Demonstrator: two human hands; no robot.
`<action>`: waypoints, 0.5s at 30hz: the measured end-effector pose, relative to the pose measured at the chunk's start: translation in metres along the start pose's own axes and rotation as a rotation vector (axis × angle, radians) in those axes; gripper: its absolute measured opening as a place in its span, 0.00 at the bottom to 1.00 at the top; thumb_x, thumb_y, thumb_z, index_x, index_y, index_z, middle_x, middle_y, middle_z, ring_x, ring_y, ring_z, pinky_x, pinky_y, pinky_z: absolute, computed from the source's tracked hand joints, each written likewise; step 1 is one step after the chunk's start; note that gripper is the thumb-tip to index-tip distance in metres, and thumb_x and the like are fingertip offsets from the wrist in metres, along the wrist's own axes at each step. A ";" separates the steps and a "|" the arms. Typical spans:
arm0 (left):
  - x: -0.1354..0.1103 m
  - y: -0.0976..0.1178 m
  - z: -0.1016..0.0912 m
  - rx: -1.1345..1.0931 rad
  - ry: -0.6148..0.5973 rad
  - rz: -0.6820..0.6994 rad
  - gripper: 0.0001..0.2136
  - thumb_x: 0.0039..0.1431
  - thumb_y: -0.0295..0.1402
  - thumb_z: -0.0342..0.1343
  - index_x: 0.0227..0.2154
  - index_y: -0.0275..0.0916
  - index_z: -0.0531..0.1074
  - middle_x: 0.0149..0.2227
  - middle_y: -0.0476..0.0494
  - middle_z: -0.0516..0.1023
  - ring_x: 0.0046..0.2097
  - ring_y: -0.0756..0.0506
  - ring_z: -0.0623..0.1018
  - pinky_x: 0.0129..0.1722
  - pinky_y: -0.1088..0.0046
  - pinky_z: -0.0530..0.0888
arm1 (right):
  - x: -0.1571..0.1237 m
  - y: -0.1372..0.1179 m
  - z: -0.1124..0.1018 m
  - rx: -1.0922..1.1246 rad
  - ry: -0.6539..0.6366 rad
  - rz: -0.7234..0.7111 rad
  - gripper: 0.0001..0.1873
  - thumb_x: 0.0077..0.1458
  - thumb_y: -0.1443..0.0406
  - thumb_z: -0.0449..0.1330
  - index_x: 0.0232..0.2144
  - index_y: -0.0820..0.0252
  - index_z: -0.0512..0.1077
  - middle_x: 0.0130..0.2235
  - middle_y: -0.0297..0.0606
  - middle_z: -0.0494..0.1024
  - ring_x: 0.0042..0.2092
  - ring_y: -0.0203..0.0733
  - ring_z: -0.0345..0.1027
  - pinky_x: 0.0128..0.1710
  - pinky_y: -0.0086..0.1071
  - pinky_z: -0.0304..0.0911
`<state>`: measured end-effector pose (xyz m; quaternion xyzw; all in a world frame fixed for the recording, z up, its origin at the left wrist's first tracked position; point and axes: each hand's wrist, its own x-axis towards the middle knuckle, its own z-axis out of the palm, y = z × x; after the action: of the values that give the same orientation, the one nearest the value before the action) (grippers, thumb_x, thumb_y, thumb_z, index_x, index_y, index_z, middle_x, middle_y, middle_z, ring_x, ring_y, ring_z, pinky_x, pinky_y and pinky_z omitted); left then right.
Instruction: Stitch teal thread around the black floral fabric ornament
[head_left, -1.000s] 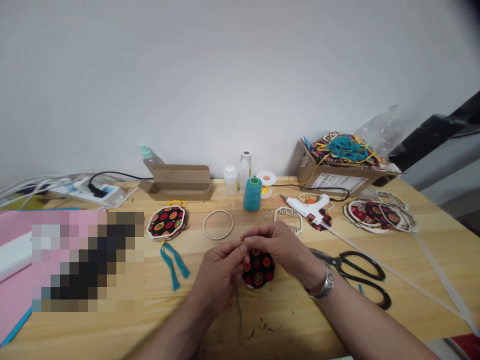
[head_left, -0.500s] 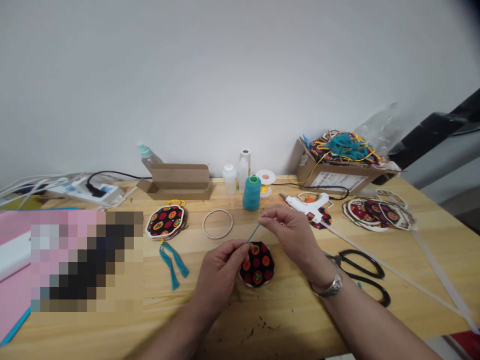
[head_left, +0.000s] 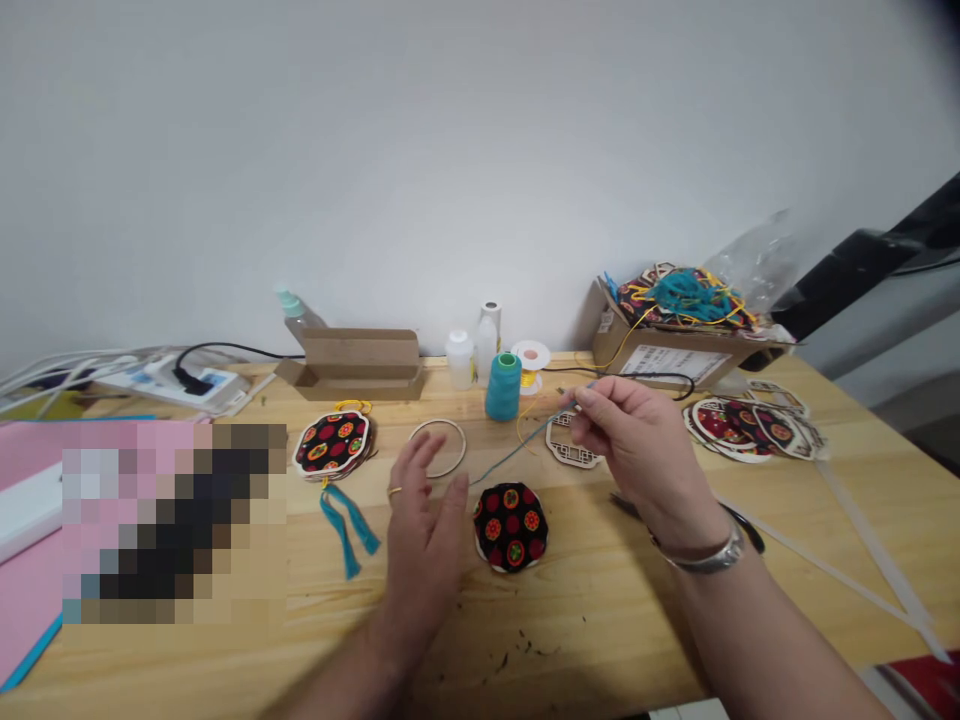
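Teal thread (head_left: 517, 447) runs slantwise between my hands, pinched at its upper end by the thumb and forefinger of my right hand (head_left: 630, 440). My left hand (head_left: 427, 530) has its fingers spread, and the thread's lower end lies close to its thumb tip. Just right of that hand, a patterned black fabric piece (head_left: 511, 527) with red and orange flowers lies flat. Behind my left fingers is a thin wooden ring (head_left: 463, 450), partly covered. A lattice wooden frame (head_left: 571, 442) sits beside my right fingertips. The teal thread spool (head_left: 503, 388) stands upright further back.
Scissors (head_left: 742, 525) lie mostly hidden under my right wrist. A tasselled ornament (head_left: 332, 444) is on the left, before an open cardboard box (head_left: 364, 385). Fabric pieces and frames (head_left: 750, 428) are piled at right, below a filled carton (head_left: 675, 362). Bottles (head_left: 460, 360) stand near the wall.
My right hand has moved right and up, drawing the thread out longer. My left hand has opened and shifted left off the fabric piece. The white glue gun is now covered by my right hand.
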<state>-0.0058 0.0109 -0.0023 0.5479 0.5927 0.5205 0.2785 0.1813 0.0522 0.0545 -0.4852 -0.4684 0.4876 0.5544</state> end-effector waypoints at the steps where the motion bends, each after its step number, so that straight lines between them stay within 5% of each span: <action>1: -0.001 0.002 -0.001 -0.009 0.062 0.038 0.17 0.53 0.32 0.53 0.47 0.44 0.64 0.55 0.42 0.60 0.53 0.43 0.62 0.44 0.69 0.63 | 0.001 -0.002 0.001 0.000 -0.021 -0.004 0.10 0.49 0.61 0.59 0.24 0.63 0.68 0.18 0.32 0.70 0.18 0.28 0.53 0.17 0.23 0.45; 4: -0.006 0.007 -0.004 -0.116 0.060 0.070 0.10 0.53 0.31 0.54 0.39 0.43 0.68 0.44 0.45 0.68 0.44 0.46 0.68 0.39 0.72 0.64 | 0.002 -0.006 0.008 -0.118 -0.053 -0.042 0.09 0.48 0.61 0.59 0.24 0.63 0.69 0.20 0.32 0.70 0.21 0.30 0.57 0.20 0.24 0.51; 6: -0.009 0.010 -0.006 -0.228 -0.148 -0.071 0.04 0.53 0.33 0.53 0.29 0.40 0.71 0.30 0.48 0.72 0.33 0.49 0.70 0.31 0.75 0.65 | 0.001 -0.005 0.014 -0.251 -0.061 -0.134 0.07 0.48 0.64 0.59 0.22 0.63 0.70 0.22 0.33 0.71 0.24 0.32 0.60 0.24 0.26 0.55; 8: -0.009 0.011 -0.006 -0.376 -0.428 -0.314 0.08 0.53 0.36 0.54 0.24 0.37 0.73 0.21 0.49 0.71 0.22 0.52 0.67 0.21 0.78 0.61 | -0.002 0.000 0.019 -0.359 -0.090 -0.281 0.05 0.48 0.68 0.59 0.21 0.62 0.70 0.27 0.35 0.71 0.30 0.34 0.63 0.30 0.28 0.58; 11: -0.007 0.011 -0.003 -0.682 -0.690 -0.585 0.13 0.54 0.38 0.51 0.27 0.34 0.75 0.23 0.43 0.76 0.15 0.57 0.60 0.15 0.78 0.52 | -0.011 0.011 0.024 -0.455 -0.139 -0.452 0.05 0.48 0.71 0.59 0.22 0.61 0.71 0.31 0.35 0.69 0.35 0.35 0.63 0.34 0.30 0.59; 15: -0.002 0.010 -0.002 -0.875 -0.723 -0.740 0.16 0.55 0.40 0.49 0.30 0.32 0.75 0.26 0.40 0.78 0.14 0.57 0.62 0.14 0.79 0.48 | -0.024 0.021 0.025 -0.572 -0.266 -0.579 0.06 0.50 0.72 0.57 0.28 0.58 0.73 0.31 0.35 0.64 0.33 0.35 0.60 0.31 0.29 0.58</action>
<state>-0.0035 0.0065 0.0071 0.2852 0.3453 0.3668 0.8154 0.1525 0.0319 0.0346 -0.4008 -0.7692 0.2206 0.4462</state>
